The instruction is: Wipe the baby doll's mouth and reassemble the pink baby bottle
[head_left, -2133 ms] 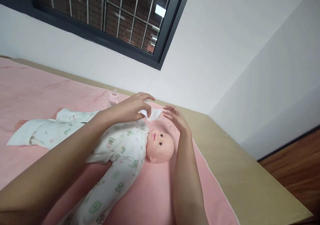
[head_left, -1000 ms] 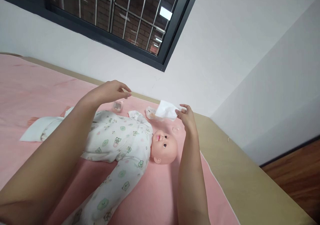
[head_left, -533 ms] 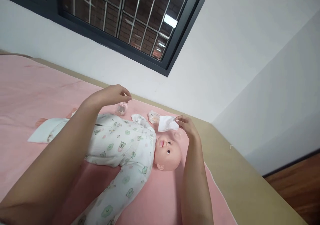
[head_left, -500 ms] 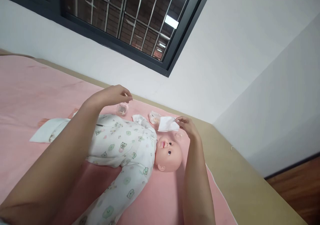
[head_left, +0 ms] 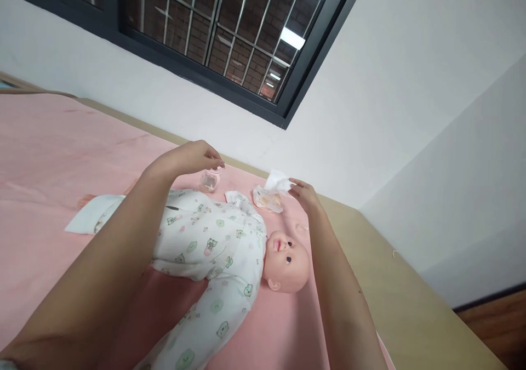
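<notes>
Now right hand (head_left: 306, 197), white cloth (head_left: 276, 181) nearer wall (head_left: 242, 126).

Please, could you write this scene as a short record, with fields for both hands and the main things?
Left hand: curled by the bottle; contact unclear
Right hand: holds the edge of a white cloth
Doll: on its back on a pink sheet, in printed clothes
Bottle: partly hidden by the left hand
Packet: clear, just below the cloth in the picture
Window: dark frame, barred
</notes>
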The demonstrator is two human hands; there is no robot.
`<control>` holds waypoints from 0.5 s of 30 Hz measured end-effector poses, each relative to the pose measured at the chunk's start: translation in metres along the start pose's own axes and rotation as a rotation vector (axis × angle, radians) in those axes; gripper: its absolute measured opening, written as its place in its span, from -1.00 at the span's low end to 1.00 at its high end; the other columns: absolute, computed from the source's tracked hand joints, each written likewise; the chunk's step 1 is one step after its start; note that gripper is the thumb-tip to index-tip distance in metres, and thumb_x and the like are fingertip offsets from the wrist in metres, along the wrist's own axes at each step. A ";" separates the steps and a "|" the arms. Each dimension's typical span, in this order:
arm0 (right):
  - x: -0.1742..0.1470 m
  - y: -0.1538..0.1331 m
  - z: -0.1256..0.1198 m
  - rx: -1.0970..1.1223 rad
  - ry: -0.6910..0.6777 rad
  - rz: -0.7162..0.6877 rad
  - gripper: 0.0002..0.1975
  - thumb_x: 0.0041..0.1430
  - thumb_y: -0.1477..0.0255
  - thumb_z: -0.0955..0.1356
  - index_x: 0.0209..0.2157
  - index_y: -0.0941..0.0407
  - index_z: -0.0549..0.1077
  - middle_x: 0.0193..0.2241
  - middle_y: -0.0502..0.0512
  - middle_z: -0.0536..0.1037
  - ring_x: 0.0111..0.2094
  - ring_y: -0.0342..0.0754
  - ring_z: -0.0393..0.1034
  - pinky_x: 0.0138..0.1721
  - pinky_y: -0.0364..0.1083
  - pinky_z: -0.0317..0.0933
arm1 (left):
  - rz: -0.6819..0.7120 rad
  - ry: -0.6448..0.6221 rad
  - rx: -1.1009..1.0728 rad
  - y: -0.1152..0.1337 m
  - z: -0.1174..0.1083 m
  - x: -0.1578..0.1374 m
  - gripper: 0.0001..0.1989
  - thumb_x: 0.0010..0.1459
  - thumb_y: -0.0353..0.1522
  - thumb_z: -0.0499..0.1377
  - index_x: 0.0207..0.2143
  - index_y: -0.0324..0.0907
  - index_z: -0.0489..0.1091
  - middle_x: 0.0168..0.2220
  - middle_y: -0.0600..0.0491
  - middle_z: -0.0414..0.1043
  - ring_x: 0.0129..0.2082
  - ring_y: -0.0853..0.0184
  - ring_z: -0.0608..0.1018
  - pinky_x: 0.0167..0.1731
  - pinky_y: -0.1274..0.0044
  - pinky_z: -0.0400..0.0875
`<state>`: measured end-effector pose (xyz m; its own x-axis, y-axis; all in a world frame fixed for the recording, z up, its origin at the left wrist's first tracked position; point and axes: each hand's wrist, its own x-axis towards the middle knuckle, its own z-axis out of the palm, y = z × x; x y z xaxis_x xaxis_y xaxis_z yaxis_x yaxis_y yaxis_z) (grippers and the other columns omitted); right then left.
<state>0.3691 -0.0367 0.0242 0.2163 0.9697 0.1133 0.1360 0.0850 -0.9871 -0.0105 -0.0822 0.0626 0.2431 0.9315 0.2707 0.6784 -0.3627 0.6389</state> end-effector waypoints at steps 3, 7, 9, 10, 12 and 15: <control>0.000 0.009 0.003 0.103 -0.070 0.126 -0.72 0.11 0.67 0.38 -0.15 0.14 0.50 -0.31 0.08 0.62 -0.27 -0.13 0.56 0.04 -0.09 0.43 | -0.052 -0.056 -0.015 -0.002 0.000 0.003 -0.64 0.03 -0.10 0.16 -0.26 -0.06 0.61 -0.07 0.08 0.62 -0.10 0.13 0.58 -0.11 0.45 0.40; -0.007 0.023 -0.001 0.108 -0.183 0.254 -0.74 0.19 0.62 0.36 -0.08 0.15 0.46 -0.18 0.16 0.63 -0.17 -0.03 0.60 0.03 -0.03 0.46 | -0.060 -0.052 -0.007 -0.003 0.000 0.005 -0.62 0.02 -0.08 0.17 -0.22 -0.06 0.60 -0.08 0.09 0.62 -0.08 0.13 0.58 -0.08 0.43 0.39; -0.011 0.027 -0.004 0.099 -0.237 0.271 -0.75 0.18 0.59 0.39 -0.08 0.17 0.45 -0.14 0.21 0.62 -0.14 0.01 0.60 0.04 0.00 0.46 | -0.061 -0.056 -0.004 -0.004 0.000 0.005 -0.61 0.01 -0.07 0.18 -0.21 -0.06 0.60 -0.08 0.08 0.62 -0.07 0.13 0.58 -0.07 0.43 0.39; -0.012 0.028 -0.006 0.095 -0.253 0.273 -0.74 0.17 0.58 0.41 -0.09 0.17 0.45 -0.12 0.22 0.62 -0.13 0.02 0.60 0.06 0.00 0.45 | -0.059 -0.059 -0.004 -0.004 0.001 0.005 -0.60 0.01 -0.07 0.18 -0.20 -0.06 0.60 -0.08 0.08 0.62 -0.07 0.12 0.58 -0.06 0.43 0.39; -0.014 0.029 -0.008 0.091 -0.252 0.265 -0.74 0.15 0.58 0.43 -0.10 0.18 0.47 -0.10 0.23 0.61 -0.13 0.02 0.60 0.08 0.00 0.44 | -0.055 -0.062 0.000 -0.004 0.001 0.005 -0.60 0.01 -0.06 0.18 -0.19 -0.05 0.60 -0.07 0.08 0.62 -0.06 0.11 0.58 -0.05 0.42 0.38; -0.019 0.026 -0.011 0.076 -0.236 0.248 -0.75 0.17 0.57 0.41 -0.09 0.17 0.51 -0.08 0.21 0.61 -0.12 0.00 0.60 0.09 -0.03 0.43 | -0.051 -0.058 0.005 -0.004 0.001 0.004 -0.60 0.02 -0.06 0.17 -0.19 -0.05 0.60 -0.07 0.08 0.62 -0.07 0.12 0.58 -0.06 0.42 0.38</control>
<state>0.3789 -0.0556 -0.0027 0.0028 0.9884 -0.1519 0.0333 -0.1519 -0.9878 -0.0114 -0.0767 0.0604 0.2478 0.9487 0.1963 0.6940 -0.3151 0.6474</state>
